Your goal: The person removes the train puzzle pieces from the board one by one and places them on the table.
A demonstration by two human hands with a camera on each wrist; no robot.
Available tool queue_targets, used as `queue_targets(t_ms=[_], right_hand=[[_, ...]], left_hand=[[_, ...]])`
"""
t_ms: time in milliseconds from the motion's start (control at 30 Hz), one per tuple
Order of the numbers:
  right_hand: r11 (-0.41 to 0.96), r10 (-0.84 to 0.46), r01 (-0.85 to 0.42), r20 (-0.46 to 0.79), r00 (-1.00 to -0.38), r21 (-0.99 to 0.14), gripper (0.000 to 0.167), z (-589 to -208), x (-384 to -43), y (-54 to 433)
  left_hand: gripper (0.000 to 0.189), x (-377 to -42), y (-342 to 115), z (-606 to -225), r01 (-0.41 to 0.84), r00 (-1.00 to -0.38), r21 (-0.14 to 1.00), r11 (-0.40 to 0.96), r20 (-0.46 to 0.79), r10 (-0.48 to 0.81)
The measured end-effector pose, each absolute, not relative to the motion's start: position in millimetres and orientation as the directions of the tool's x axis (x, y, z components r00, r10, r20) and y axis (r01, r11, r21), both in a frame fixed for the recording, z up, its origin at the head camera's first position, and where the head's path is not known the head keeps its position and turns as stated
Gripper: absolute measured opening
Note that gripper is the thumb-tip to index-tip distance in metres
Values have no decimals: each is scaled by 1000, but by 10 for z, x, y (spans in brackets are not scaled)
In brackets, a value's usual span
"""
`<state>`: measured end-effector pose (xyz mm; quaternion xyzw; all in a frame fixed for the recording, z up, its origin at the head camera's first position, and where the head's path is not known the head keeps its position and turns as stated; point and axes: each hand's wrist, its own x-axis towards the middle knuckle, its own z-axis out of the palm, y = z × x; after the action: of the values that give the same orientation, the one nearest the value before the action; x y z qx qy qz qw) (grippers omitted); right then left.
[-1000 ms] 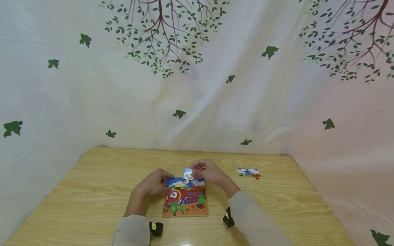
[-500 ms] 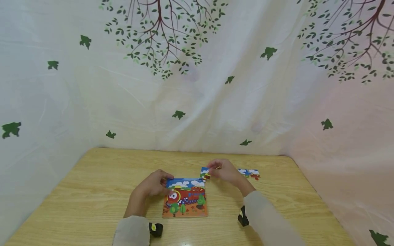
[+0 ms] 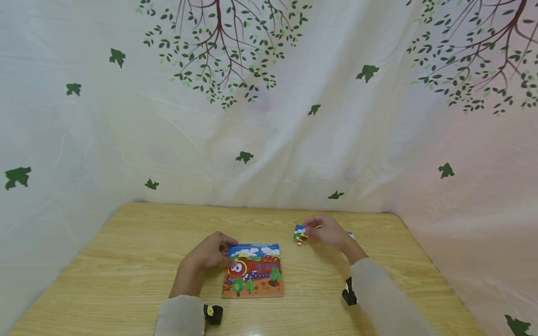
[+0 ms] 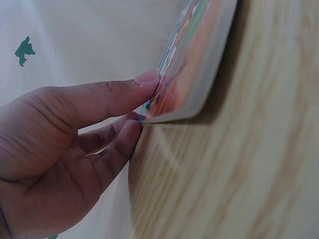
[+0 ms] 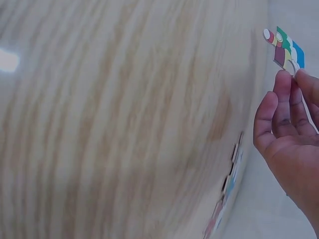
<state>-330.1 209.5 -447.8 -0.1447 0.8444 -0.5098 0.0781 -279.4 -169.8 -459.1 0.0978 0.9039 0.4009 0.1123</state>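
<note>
Left of the middle of the table lies a square puzzle board (image 3: 258,287) with a red cartoon train, trees and clouds on it. My left hand (image 3: 208,250) holds its left side; in the left wrist view the thumb (image 4: 147,82) is on the printed face and the fingertips meet the edge (image 4: 172,118). To the board's right, my right hand (image 3: 329,233) pinches a jigsaw piece (image 3: 299,232) by one side. That piece is blue, green, white and yellow, with a red-and-white knob pointing away from the fingers in the right wrist view.
Jigsaw pieces (image 5: 227,186) lie on the table past my right hand, mostly hidden behind it in the head view. The wooden table (image 3: 147,261) ends at a pale curtain (image 3: 269,140) with printed leaves. Black straps (image 3: 213,314) are at both wrists.
My right hand has carried the jigsaw piece from above the board's top edge off to the right, uncovering the picture's upper part. The left hand and the board stay in place.
</note>
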Motion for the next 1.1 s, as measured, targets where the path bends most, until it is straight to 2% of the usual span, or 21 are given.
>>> queue_targets(t_ms=[333,633,1100], right_hand=[[461,-346,-189,21,-938,-867,26,-4374,-3326,2307],[517,-349,-237,51,-936,-822,22,-4362,-3350,2436],[620,-275,-204,33,-961,-758,16,-4489,-3434,2492]], left_hand=[[47,-2790,-1692,-4581,88,-955,741,665,-128,268],[48,-2785,-1689,-4583,90,-956,732,675,-127,265],[46,-2793,-1697,-4601,98,-956,747,658,-113,270]])
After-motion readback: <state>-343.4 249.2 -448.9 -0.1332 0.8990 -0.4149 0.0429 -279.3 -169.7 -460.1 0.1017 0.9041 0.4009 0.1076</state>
